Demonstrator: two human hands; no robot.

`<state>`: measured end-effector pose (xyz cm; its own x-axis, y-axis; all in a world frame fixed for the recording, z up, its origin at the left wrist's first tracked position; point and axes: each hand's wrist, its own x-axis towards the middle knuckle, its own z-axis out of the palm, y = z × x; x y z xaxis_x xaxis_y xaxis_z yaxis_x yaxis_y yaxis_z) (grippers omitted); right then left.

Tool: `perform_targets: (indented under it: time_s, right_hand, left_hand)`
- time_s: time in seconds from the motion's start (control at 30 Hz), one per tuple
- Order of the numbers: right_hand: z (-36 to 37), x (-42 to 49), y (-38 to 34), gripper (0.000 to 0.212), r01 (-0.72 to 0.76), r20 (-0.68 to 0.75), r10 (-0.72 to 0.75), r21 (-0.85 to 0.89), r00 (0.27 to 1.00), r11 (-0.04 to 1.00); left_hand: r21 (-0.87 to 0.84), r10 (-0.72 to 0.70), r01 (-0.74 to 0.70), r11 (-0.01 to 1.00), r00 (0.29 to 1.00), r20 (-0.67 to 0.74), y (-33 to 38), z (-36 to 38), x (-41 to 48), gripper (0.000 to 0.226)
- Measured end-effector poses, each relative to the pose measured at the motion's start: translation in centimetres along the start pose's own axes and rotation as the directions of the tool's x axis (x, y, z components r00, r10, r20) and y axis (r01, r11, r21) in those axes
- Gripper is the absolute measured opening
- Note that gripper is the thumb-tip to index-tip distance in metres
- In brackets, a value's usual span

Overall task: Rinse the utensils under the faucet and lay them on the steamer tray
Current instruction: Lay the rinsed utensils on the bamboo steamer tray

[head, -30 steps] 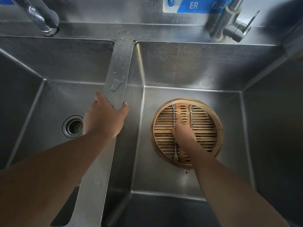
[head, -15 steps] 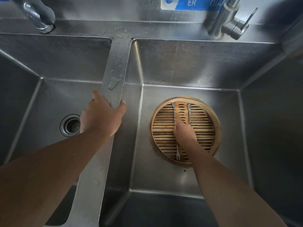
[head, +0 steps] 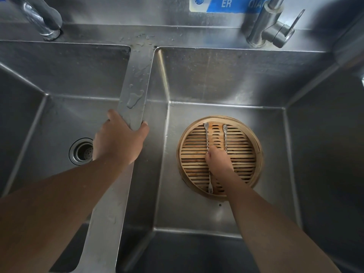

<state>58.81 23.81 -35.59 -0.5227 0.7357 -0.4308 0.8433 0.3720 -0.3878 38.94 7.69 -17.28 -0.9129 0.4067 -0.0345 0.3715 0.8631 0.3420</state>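
Note:
A round bamboo steamer tray (head: 250,166) sits on the floor of the right basin. Two metal utensils lie side by side on its slats. The left one is a fork (head: 207,137) with its tines at the near rim. Only the far handle of the second utensil (head: 225,135) shows; the rest is under my hand. My right hand (head: 219,161) rests on the tray, fingers curled down over the second utensil and thumb against the fork. My left hand (head: 118,142) grips the wet steel divider (head: 136,91) between the basins.
The right faucet (head: 266,26) stands behind the right basin, with no water running. A second faucet (head: 42,18) stands at the back left. The left basin has a drain strainer (head: 81,151). Water drops lie on the divider and back ledge.
Almost nothing has moved. My right hand stays on the utensils in the tray and my left hand keeps its hold on the divider; only the view has shifted slightly.

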Motion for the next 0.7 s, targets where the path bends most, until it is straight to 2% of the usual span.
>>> perform_targets:
  time_s: [0.7]
  right_hand:
    - [-0.07,-0.96,-0.51,0.018,-0.044,-0.034,0.045,0.031,0.998,0.999]
  left_hand:
    - [-0.003,0.01,-0.01,1.0,1.0,-0.005,-0.06,0.08,0.02,0.058]
